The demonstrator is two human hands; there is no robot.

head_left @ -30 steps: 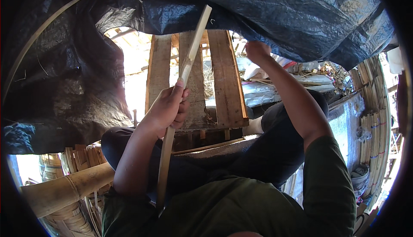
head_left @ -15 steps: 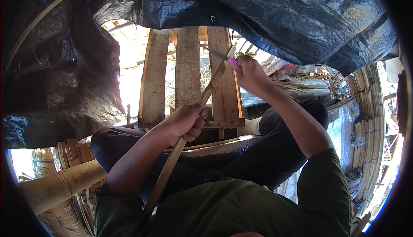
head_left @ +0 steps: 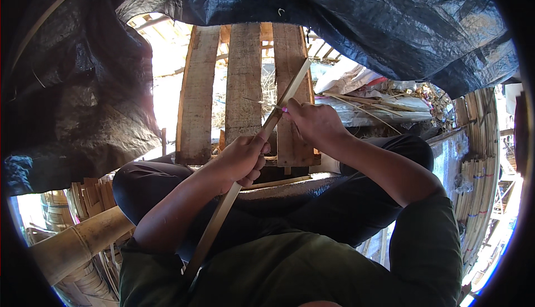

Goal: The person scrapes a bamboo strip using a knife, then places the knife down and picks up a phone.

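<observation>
A long pale bamboo strip (head_left: 218, 218) slants from my lap up and away to the right, its far end over the planks. My left hand (head_left: 242, 161) is closed round the strip about midway along. My right hand (head_left: 317, 122) is closed on a knife (head_left: 285, 109); only a bit of its pink handle shows past the fingers. The thin blade points left and crosses the strip a little beyond my left hand. Whether the edge bites into the strip cannot be made out.
Beyond my hands stand three rough wooden planks (head_left: 243, 78) with gaps between. Dark plastic sheeting (head_left: 356, 22) hangs above and at left. A thick bamboo pole (head_left: 83, 240) lies by my left knee. Bundled strips (head_left: 478, 190) stand at right, and loose strips (head_left: 368, 106) lie beyond my right knee.
My right hand has drawn the knife back along the strip, nearer to my left hand. The left hand keeps its hold in almost the same place.
</observation>
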